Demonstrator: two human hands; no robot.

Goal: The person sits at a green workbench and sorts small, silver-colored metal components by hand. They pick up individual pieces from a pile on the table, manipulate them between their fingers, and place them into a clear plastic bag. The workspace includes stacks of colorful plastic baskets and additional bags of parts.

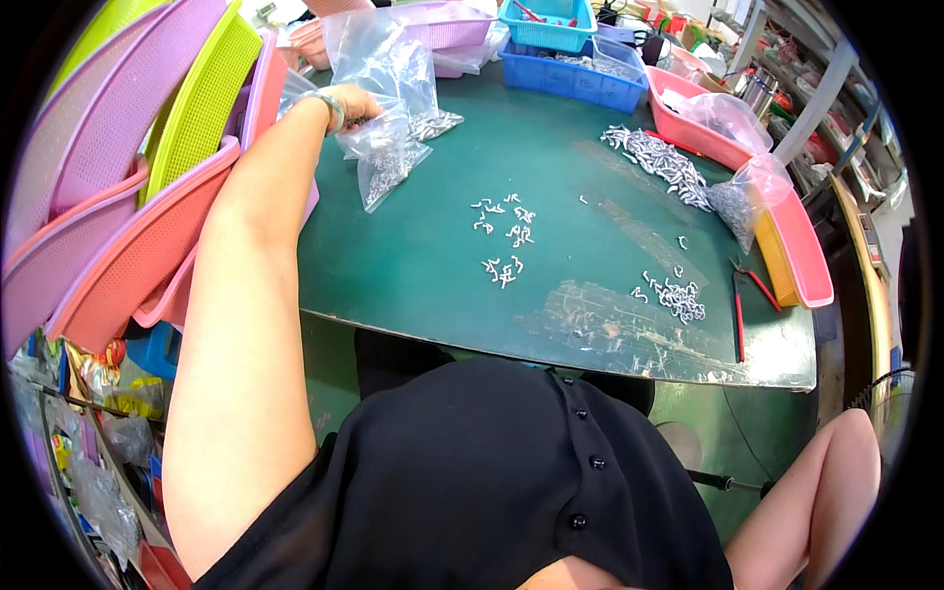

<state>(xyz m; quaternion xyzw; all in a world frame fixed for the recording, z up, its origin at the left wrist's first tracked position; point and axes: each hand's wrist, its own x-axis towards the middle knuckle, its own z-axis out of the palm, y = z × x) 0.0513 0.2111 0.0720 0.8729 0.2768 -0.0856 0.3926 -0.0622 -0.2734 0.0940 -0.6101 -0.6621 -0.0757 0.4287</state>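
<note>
My left arm stretches to the far left of the green table [413,285], where my left hand [356,104], a bracelet at its wrist, is closed at a clear plastic bag [391,169] of small metal parts. Its fingertips are partly hidden by the plastic. Another clear bag [379,49] rises just behind the hand. Small bent metal hooks [521,234] lie in several loose clusters mid-table. A denser pile of hooks [678,300] is nearer the right front, with red-handled pliers [742,305] beside it. At the lower right only my bent right arm shows; my right hand is out of sight.
Stacked pink, purple and green plastic baskets [118,128] crowd the left side. Blue bins [570,79] line the back, and pink trays [801,246] the right. A heap of grey metal pieces [659,162] lies beside a bag of small parts [737,206].
</note>
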